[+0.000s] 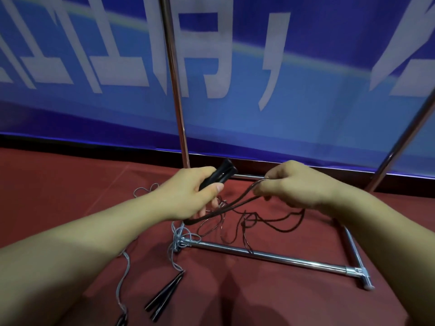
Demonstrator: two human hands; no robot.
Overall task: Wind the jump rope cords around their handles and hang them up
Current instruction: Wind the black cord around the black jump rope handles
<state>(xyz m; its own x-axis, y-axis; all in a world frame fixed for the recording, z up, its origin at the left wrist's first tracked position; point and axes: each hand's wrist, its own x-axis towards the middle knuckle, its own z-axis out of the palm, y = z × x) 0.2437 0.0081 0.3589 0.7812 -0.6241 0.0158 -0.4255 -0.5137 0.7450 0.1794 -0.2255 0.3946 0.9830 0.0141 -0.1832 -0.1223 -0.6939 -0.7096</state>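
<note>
Red cloth covers the surface below me, with a blue banner behind and a chrome rack frame standing on the cloth. My left hand has its grip closed around the pair of black handles, held together and angled up toward the rack's upright. My right hand pinches a doubled length of the dark cord, which runs taut from under my left hand; the rest lies in loose loops on the cloth inside the frame's base.

I judge this cord light, thin and limp, so it will only wind neatly under tension, and its slick look suggests the turns could slide off the smooth handles. I'd keep hold near the handles' middle and feed the cord close to them.

A second rope with a grey cord and its own black handles lies near me, tangled around the frame's corner.
</note>
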